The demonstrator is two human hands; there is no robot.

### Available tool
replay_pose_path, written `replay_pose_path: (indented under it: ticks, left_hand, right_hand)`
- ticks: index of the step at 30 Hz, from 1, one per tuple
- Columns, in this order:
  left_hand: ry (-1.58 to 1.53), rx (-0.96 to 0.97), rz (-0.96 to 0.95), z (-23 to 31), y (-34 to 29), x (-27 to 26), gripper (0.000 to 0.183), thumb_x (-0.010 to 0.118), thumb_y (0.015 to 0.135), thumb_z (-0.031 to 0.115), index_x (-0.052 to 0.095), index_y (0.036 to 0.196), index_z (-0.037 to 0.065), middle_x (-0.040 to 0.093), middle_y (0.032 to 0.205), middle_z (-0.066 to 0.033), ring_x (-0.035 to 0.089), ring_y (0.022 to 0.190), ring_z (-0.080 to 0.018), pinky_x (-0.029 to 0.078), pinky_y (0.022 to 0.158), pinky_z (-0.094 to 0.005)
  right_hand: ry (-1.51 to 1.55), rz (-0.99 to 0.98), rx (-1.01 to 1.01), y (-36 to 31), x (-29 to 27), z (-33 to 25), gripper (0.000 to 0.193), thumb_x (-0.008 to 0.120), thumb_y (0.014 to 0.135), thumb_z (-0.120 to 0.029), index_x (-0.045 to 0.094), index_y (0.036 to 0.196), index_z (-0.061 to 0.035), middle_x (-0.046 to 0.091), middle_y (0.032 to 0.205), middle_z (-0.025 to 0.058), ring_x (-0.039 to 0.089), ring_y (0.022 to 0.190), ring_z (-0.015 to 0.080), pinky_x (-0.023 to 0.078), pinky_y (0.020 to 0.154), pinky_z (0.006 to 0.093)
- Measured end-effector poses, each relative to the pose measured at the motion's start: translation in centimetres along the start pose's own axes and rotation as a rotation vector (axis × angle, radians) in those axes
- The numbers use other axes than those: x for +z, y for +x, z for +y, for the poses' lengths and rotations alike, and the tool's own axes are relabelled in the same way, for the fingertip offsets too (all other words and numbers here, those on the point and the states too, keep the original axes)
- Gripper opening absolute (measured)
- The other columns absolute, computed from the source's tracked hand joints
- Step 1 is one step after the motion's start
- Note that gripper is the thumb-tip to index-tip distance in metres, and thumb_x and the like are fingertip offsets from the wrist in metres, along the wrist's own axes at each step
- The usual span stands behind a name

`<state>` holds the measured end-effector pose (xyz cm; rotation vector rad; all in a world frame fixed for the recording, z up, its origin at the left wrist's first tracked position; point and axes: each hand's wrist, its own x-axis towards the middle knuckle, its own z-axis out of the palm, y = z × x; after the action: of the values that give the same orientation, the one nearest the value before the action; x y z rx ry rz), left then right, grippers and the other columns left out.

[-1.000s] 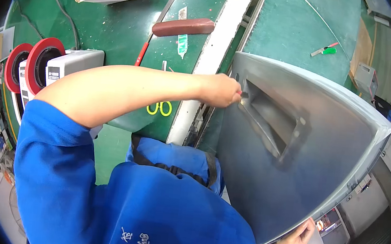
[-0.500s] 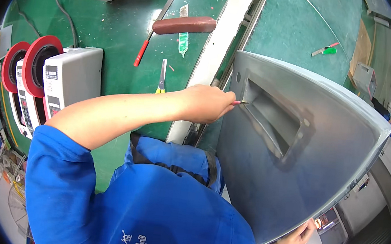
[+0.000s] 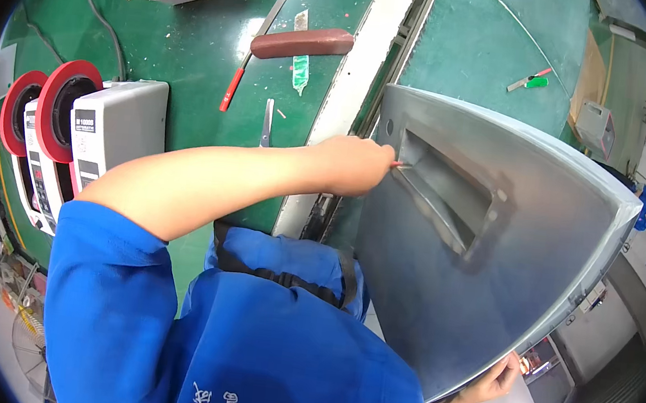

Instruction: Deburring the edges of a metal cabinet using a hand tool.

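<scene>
- Well left of my left hand [image 3: 354, 165], I see a red-wheeled white machine [image 3: 131, 114].
- Beyond my left forearm [image 3: 215, 182] lie a red-handled file [image 3: 234, 86], scissors [image 3: 267, 123] partly hidden by that forearm, and a brown bar [image 3: 304, 44].
- My left hand pinches a small red tool [image 3: 398, 165], its tip by the left end of the recess [image 3: 450, 193] in a large grey panel [image 3: 439, 292].
- That panel fills the space between my two hands.
- My right hand [image 3: 494, 382] is at its lower edge, fingers bent; from here I cannot tell whether they pinch it.
</scene>
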<state>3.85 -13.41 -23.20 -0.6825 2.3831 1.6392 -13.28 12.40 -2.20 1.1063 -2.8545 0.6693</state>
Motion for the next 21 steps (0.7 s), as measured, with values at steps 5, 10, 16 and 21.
replay_pose_path:
  ticks: [5, 10, 16, 21]
  left_hand:
    - [-0.183, 0.034, 0.088, -1.1, -0.8, 1.1, 0.025, 0.043, 0.085, 0.023, 0.045, 0.083, -0.002, 0.055, 0.067, -0.0206, 0.053, 0.066, -0.0389, 0.040, 0.059, -0.0451]
    - [-0.032, -0.014, 0.011, -0.5, -1.0, 0.6, 0.022, 0.040, 0.086, 0.019, 0.044, 0.080, -0.002, 0.055, 0.064, -0.0204, 0.055, 0.064, -0.0375, 0.042, 0.058, -0.0452]
    - [0.192, 0.037, -0.008, 0.7, -0.4, -0.2, 0.016, 0.040, 0.083, 0.014, 0.043, 0.080, -0.002, 0.056, 0.062, -0.0174, 0.057, 0.061, -0.0334, 0.044, 0.056, -0.0428]
    - [0.031, 0.000, 0.091, -0.3, -0.2, -0.1, 0.019, 0.042, 0.084, 0.017, 0.042, 0.079, -0.001, 0.055, 0.061, -0.0174, 0.056, 0.059, -0.0342, 0.043, 0.054, -0.0425]
  right_hand:
    - [-0.002, -0.004, 0.021, 0.0, 0.0, 0.2, 0.014, 0.043, 0.082, -0.003, 0.049, 0.071, 0.0032, 0.054, 0.076, 0.0109, 0.045, 0.065, 0.0122, 0.035, 0.060, 0.0227]
    - [-0.008, 0.009, 0.016, -0.2, 0.1, 0.1, 0.014, 0.043, 0.082, -0.003, 0.049, 0.071, 0.0036, 0.054, 0.076, 0.0103, 0.045, 0.066, 0.0121, 0.035, 0.060, 0.0226]
    - [0.006, -0.022, 0.033, -0.2, -0.1, 0.3, 0.014, 0.043, 0.082, -0.003, 0.049, 0.072, 0.0039, 0.054, 0.077, 0.0095, 0.046, 0.067, 0.0122, 0.037, 0.062, 0.0229]
    - [-0.027, 0.003, -0.008, -0.2, -0.1, 0.4, 0.014, 0.042, 0.083, -0.003, 0.049, 0.072, 0.0037, 0.054, 0.077, 0.0097, 0.047, 0.067, 0.0121, 0.037, 0.062, 0.0225]
